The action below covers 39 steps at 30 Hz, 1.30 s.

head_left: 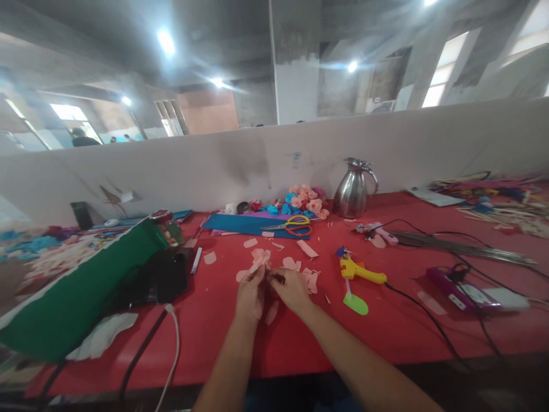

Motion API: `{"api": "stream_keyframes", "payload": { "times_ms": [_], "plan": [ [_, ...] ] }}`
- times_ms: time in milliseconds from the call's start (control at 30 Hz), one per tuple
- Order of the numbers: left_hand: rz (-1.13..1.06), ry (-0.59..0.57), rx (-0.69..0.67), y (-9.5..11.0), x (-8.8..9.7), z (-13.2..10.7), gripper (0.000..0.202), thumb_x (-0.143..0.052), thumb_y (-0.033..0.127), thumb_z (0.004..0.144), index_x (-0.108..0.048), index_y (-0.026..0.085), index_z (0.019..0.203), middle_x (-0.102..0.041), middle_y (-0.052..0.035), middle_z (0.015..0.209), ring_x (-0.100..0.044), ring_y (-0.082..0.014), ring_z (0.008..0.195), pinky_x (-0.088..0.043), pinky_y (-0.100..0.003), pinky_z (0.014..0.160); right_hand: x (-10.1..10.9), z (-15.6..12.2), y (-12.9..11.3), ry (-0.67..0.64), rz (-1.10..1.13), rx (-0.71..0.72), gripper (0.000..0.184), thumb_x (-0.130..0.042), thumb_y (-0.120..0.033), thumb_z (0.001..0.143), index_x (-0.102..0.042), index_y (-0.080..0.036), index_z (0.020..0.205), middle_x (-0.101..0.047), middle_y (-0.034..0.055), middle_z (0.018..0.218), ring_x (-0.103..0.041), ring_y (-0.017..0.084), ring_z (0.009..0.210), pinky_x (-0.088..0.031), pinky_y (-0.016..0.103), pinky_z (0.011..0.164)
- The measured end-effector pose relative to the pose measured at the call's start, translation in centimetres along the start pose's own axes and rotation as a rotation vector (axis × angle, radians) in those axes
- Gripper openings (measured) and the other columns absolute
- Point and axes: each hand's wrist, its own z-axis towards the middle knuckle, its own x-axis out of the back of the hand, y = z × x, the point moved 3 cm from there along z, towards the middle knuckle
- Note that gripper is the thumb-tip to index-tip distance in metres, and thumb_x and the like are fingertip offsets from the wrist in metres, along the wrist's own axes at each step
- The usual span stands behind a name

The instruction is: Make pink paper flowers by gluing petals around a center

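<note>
We work near the front edge of the red tabletop [218,349], which runs back to a white partition [193,177]. Red surface shows on both sides of our forearms, giving us room to move sideways; the green box wall [86,292] and black phone [172,277] bound the left, the yellow glue gun [364,273] and its cord the right. Beyond our hands, orange-and-yellow-handled scissors [295,225] lie on a blue sheet [231,224]. Our left hand [250,294] pinches a pink artificial flower [260,258] low down, thumb and fingers drawn together, the bloom standing above the fingertips. Our right hand [295,289] curls its fingers just beside the flower's base; we cannot tell whether they hold anything. Loose pink petals [311,281] lie beside the right hand.
</note>
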Motion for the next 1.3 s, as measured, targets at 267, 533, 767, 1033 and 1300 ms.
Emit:
{"api": "stream_keyframes", "payload": {
  "times_ms": [267,533,767,1033,1300],
  "plan": [
    [0.017,0.008,-0.001,-0.1,0.3,0.0,0.019,-0.08,0.019,0.056,-0.07,0.013,0.071,-0.068,-0.0019,0.068,-0.06,-0.0104,0.061,-0.049,-0.021,0.062,-0.4,-0.1,-0.5,-0.017,-0.015,0.022,0.021,-0.051,-0.016,0.078,-0.07,-0.021,0.084,-0.072,0.0014,0.081,-0.064,0.015,0.072,-0.047,0.024,0.067],
    [-0.057,0.141,-0.047,-0.3,1.4,1.0,0.016,-0.074,0.007,0.06,-0.069,0.015,0.073,-0.07,-0.0014,0.072,-0.062,-0.009,0.064,-0.049,-0.02,0.064,9.4,-1.1,2.7,0.163,-0.365,0.061,0.029,-0.044,-0.017,0.079,-0.065,-0.019,0.1,-0.068,0.0067,0.102,-0.06,0.02,0.095,-0.045,0.033,0.086],
    [-0.102,0.17,0.004,-0.2,1.1,0.8,0.012,-0.07,0.004,0.063,-0.067,0.013,0.071,-0.069,-0.0036,0.067,-0.062,-0.0092,0.058,-0.05,-0.021,0.06,19.0,-3.1,8.6,0.146,-0.961,-0.467,0.045,-0.042,-0.024,0.079,-0.053,-0.018,0.122,-0.058,0.0167,0.118,-0.052,0.035,0.107,-0.041,0.051,0.083],
    [-0.123,0.176,0.01,-0.2,1.5,0.8,0.015,-0.074,0.008,0.061,-0.066,0.013,0.074,-0.067,-0.0012,0.064,-0.061,-0.0088,0.057,-0.05,-0.021,0.059,17.8,-3.2,9.4,-0.031,-0.971,-0.4,0.055,-0.044,-0.009,0.071,-0.052,-0.021,0.124,-0.06,0.0131,0.116,-0.055,0.028,0.108,-0.042,0.039,0.083],
    [-0.201,0.196,0.042,-0.2,1.6,0.6,0.011,-0.069,0.004,0.066,-0.064,0.013,0.071,-0.062,0.001,0.06,-0.057,-0.0064,0.052,-0.05,-0.02,0.056,17.6,-2.3,8.7,0.263,-0.77,-0.211,0.025,-0.045,-0.022,0.079,-0.06,-0.021,0.1,-0.067,0.0093,0.086,-0.064,0.023,0.079,-0.046,0.032,0.068]
  ]
}}
